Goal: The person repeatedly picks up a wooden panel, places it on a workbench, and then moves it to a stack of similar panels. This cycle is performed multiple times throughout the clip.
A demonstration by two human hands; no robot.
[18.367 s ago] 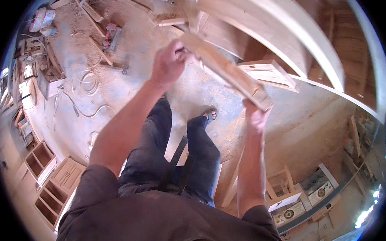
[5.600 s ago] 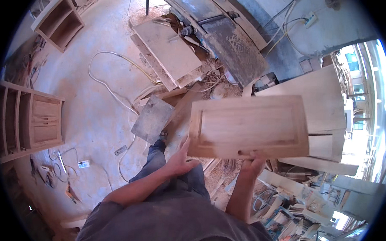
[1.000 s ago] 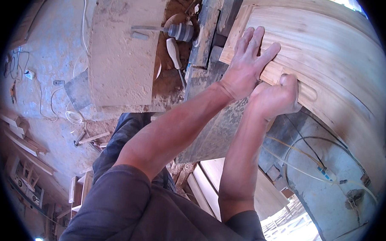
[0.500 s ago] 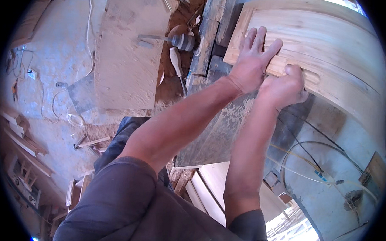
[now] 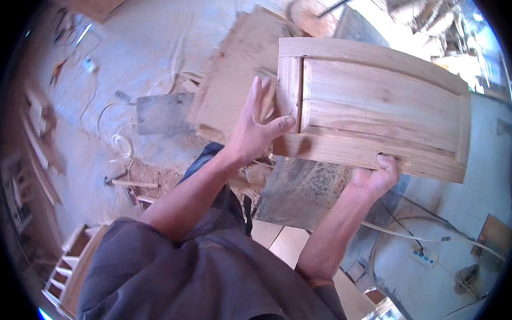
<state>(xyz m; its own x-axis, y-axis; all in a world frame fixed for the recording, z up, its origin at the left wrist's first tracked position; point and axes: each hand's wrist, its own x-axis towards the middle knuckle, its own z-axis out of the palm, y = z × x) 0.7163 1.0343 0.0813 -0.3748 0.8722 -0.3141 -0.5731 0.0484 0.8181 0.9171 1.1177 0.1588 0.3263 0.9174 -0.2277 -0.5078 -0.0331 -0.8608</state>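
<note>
A pale wooden cabinet door [image 5: 382, 111] with a framed panel and a gently curved far edge is held up in front of me. My right hand [image 5: 374, 176] grips its near edge, thumb on the face by a small slot in the rail and the other fingers mostly hidden underneath. At the door's left edge is my left hand [image 5: 254, 123], fingers stretched upward and thumb spread out over the frame's corner. Whether that thumb presses on the wood is hard to tell. A shadow falls on the near rail beside it.
Behind the door lies a dusty board [image 5: 231, 69]. A dark worn work surface [image 5: 300, 190] is below it. Cables and a power strip [image 5: 423, 258] lie on the right, wood offcuts [image 5: 40, 135] on the left. A slatted wooden piece [image 5: 72, 269] stands at lower left.
The cabinet door has come off the work surface, raised and turned toward me. My left hand has shifted from its face to its left edge; my right hand keeps its grip near the slot.
</note>
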